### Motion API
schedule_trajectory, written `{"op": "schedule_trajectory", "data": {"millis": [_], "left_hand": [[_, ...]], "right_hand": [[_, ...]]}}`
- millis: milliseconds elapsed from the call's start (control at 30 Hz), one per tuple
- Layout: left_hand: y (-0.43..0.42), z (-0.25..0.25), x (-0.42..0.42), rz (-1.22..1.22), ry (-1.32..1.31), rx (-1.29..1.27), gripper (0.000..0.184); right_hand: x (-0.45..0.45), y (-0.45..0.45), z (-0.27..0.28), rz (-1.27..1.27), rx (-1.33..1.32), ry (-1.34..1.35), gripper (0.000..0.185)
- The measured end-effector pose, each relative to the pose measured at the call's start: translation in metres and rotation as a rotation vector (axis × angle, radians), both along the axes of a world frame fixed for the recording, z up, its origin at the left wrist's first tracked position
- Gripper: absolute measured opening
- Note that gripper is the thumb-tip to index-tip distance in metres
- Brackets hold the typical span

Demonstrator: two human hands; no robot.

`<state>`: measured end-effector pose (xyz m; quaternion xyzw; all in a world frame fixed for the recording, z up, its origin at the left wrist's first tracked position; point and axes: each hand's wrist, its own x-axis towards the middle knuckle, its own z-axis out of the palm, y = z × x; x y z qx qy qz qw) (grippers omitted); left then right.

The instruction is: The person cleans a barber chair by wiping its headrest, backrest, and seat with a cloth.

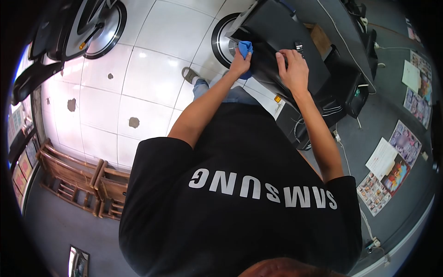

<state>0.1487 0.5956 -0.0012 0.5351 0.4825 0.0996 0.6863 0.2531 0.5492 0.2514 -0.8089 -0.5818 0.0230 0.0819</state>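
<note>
My left hand [241, 64] is closed around a crumpled blue cloth [245, 47], which shows above the fingers. More blue shows below the hand. This hand is against the side of a black padded salon chair [264, 57]. My right hand [294, 71] lies with its fingers stretched and thumb apart on the dark upper surface to the right, holding nothing that I can see. Just beyond its fingertips is a small black object [299, 47] with light marks, too small to name. A round chrome base [224, 45] shows beside the chair.
Another salon chair's chrome base [107, 32] stands at upper left on white floor tiles [152, 69]. A bamboo bench [74, 173] is at lower left. Loose cables and a power outlet [373, 244] line the wall at right, near posters [405, 143]. My sandalled foot [190, 75] is near the chair.
</note>
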Motion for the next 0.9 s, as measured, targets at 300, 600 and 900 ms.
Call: {"op": "schedule_trajectory", "data": {"millis": [300, 600, 900], "left_hand": [[0.007, 0.070, -0.022, -0.019, 0.032, 0.148, 0.059], [-0.045, 0.155, -0.028, 0.270, -0.043, 0.410, 0.038], [-0.194, 0.179, 0.004, 0.472, -0.155, 0.385, 0.054]], "right_hand": [[0.006, -0.005, -0.010, 0.011, 0.035, 0.038, 0.029], [0.026, -0.005, -0.020, -0.123, 0.185, 0.607, 0.031], [0.068, -0.124, 0.026, -0.054, 0.343, 0.889, 0.024]]}}
